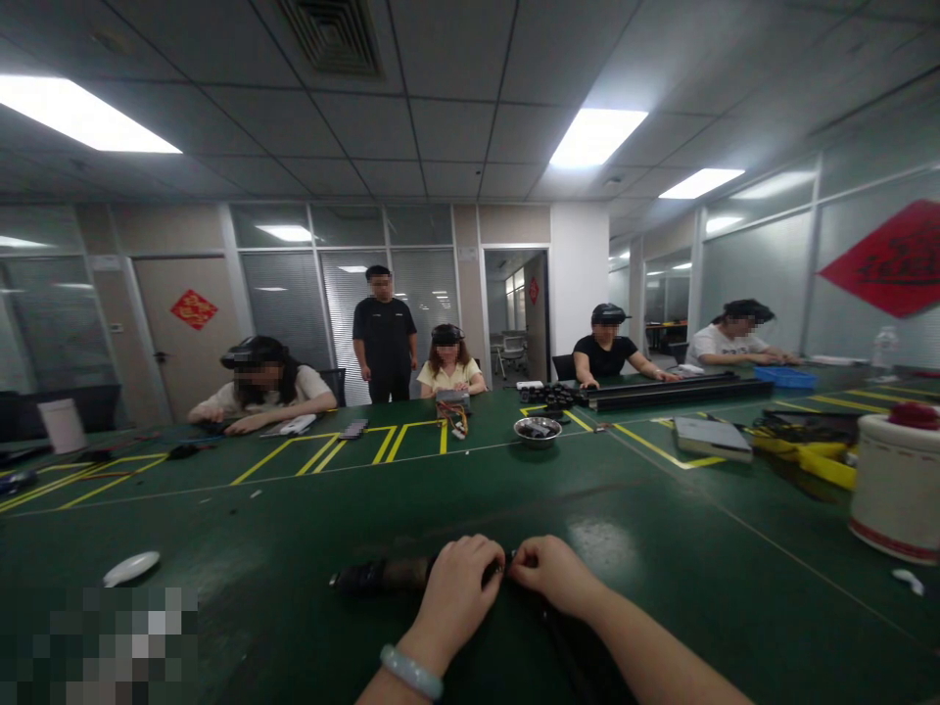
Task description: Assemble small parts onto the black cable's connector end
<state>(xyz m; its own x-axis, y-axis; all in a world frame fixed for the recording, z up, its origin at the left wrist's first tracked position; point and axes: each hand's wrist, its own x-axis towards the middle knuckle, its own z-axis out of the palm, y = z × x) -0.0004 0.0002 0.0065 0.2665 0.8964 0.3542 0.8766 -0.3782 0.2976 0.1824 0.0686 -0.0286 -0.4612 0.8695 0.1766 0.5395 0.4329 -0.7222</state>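
My left hand [462, 583], with a pale bangle [411, 673] on its wrist, is closed with curled fingers. A small dark bit shows by its fingertips, too small to name. Behind this hand a dark, roughly cylindrical tool [374, 578] lies on the green table, pointing left; its right part is hidden, so I cannot tell whether the hand grips it. Close on the right, my right hand [550, 573] pinches thumb and forefinger together, almost touching the left fingertips. What it holds is hidden. A dark, thin strip [565, 651] lies beneath my right forearm.
A metal bowl [538, 432] with dark parts stands ahead. To the right are a grey box [712, 438], yellow items [826, 462] and a white canister [896, 490]. A white oval object [132, 568] lies left. Several people sit across the table; one person stands behind.
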